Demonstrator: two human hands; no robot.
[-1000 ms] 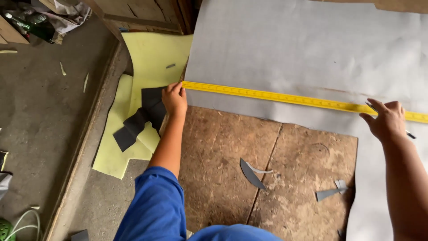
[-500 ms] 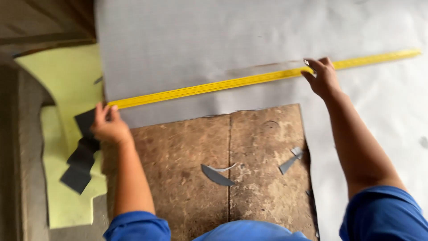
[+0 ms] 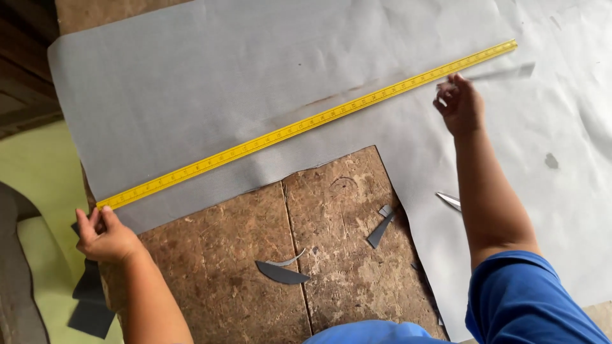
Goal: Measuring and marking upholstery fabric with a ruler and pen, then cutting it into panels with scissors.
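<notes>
A long yellow ruler (image 3: 306,124) lies slantwise across a big grey sheet (image 3: 191,95), from lower left to upper right. My left hand (image 3: 105,232) pinches the ruler's lower left end at the sheet's edge. My right hand (image 3: 459,105) hovers just below the ruler near its upper right end, closed on a thin pale stick-like thing (image 3: 503,72) that is blurred. The sheet has a square cut-out that bares a brown chipboard top (image 3: 319,210).
Curved grey scraps (image 3: 280,272) and a narrow grey offcut (image 3: 381,229) lie on the board. A metal blade tip (image 3: 449,200) shows behind my right forearm. Dark scraps (image 3: 89,306) and a pale yellow-green sheet (image 3: 38,178) lie off the board's left edge.
The ruler now lies steeper across the sheet. My right hand has come off the ruler and sits below it. My left hand stays on the ruler's end.
</notes>
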